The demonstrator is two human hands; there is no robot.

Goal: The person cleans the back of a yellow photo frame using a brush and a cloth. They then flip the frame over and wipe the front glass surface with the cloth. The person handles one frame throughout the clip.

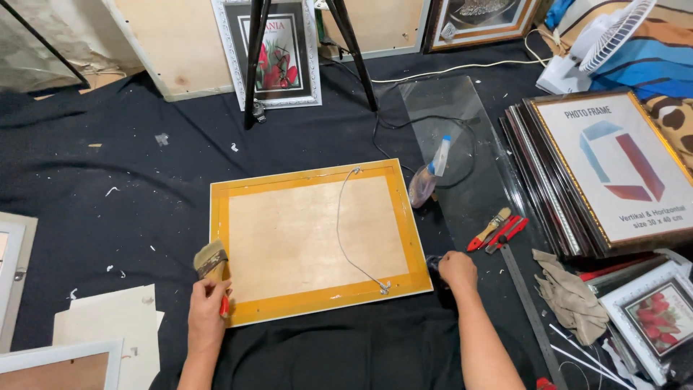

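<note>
Item: picture frame (317, 242), face down on the black cloth floor (108, 180), brown backing board and hanging wire (346, 231) up. At its seven o'clock corner we find our left hand (207, 307), grip pinched on a paintbrush (214, 264), bristles touching the frame edge. At four o'clock, our right hand (456, 269) rests on a small dark object, possibly tape; grip unclear. Spray bottle (427, 177) at two o'clock.

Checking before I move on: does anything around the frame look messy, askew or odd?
White scraps litter the black cloth. The hanging wire sags loosely across the frame back, which lies slightly askew. The left hand holds a paintbrush; nothing looks spilled.
</note>
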